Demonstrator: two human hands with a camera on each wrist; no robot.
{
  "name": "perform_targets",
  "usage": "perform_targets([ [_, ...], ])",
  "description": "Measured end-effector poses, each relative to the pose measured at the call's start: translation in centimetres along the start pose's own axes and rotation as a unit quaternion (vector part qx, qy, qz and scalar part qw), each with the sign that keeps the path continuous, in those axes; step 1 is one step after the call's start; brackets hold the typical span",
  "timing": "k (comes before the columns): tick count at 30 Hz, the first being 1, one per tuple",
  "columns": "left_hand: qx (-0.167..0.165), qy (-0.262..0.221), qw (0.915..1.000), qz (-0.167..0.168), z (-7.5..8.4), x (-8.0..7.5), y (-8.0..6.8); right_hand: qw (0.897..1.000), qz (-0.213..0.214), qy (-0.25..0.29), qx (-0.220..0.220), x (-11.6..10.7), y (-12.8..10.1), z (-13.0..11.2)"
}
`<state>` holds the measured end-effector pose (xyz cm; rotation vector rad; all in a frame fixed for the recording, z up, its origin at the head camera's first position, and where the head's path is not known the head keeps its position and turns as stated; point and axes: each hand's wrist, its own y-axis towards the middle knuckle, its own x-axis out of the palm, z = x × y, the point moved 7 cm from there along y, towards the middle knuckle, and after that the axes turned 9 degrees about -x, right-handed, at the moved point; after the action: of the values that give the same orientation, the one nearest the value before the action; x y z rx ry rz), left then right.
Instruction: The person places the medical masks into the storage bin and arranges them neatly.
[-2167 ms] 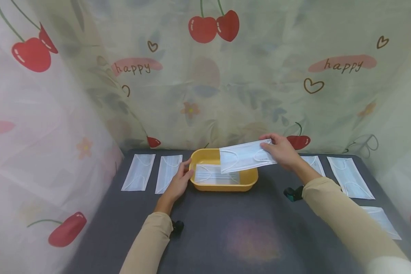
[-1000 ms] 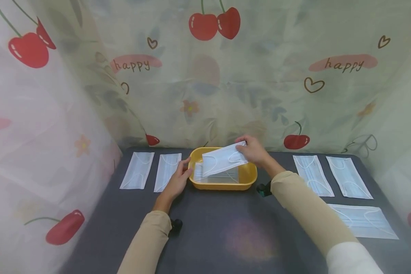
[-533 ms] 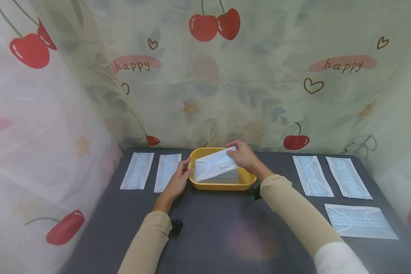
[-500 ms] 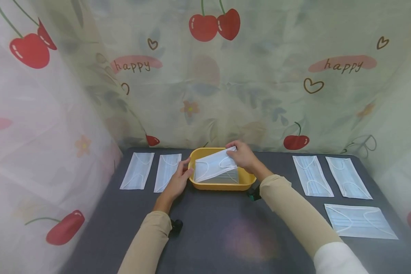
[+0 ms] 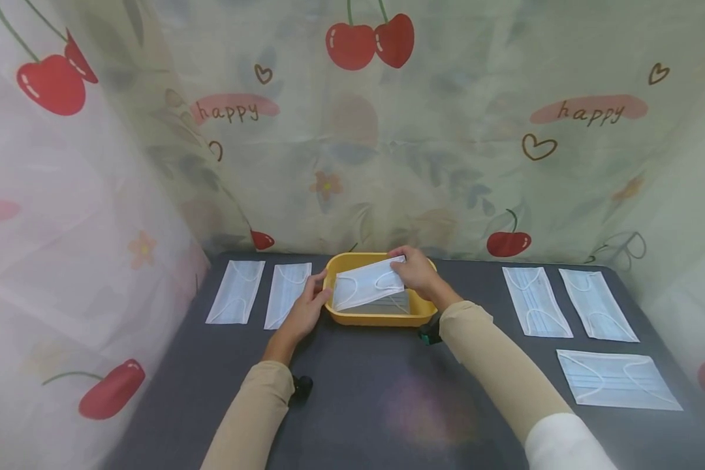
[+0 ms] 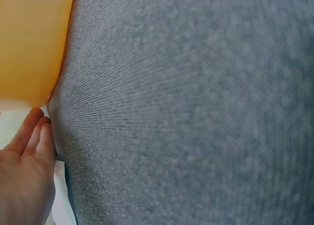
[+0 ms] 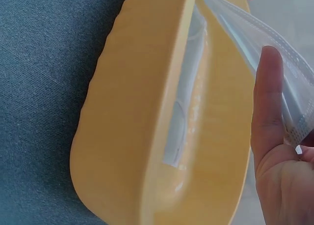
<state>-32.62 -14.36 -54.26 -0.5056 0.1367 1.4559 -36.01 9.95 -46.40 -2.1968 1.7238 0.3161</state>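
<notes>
My right hand [image 5: 417,273] pinches the right end of a white face mask [image 5: 367,284], thumb in front. That mask slants over a yellow plastic basin [image 5: 382,320], its left end lower, inside the basin. Another mask [image 7: 172,139] lies flat on the basin floor, partly covered in the head view. At the basin's left side my left hand [image 5: 305,307] touches the wall with fingertips; the left wrist view shows its fingers [image 6: 33,136] straight against the yellow side.
Two masks, an outer one [image 5: 235,292] and an inner one [image 5: 288,295], lie left of the basin. To the right lie an upright mask [image 5: 537,301], a farther one [image 5: 599,305] and a sideways one [image 5: 619,380]. A patterned curtain [image 5: 446,163] rises behind the dark table [image 5: 358,405].
My right hand has carried the mask leftward and down into the basin, slowing over the last half second. The left hand has stayed at the basin's left side.
</notes>
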Motion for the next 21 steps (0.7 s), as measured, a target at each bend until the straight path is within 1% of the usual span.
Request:
perform_targets([
  [6,0.001,-0.006,1.0,0.001,-0.03,0.05,0.07,1.0,-0.002,-0.003,-0.01,0.48,0.14,0.44],
  [13,0.001,0.005,1.0,0.005,-0.07,0.08,0.06,1.0,-0.002,-0.009,-0.009,0.86,0.14,0.71],
  [17,-0.003,0.003,1.0,0.003,-0.02,0.09,-0.01,0.999,-0.004,-0.034,-0.013,0.95,0.2,0.76],
  [21,-0.004,0.004,1.0,0.003,0.01,0.0,-0.03,0.997,-0.009,-0.072,-0.024,1.0,0.33,0.54],
])
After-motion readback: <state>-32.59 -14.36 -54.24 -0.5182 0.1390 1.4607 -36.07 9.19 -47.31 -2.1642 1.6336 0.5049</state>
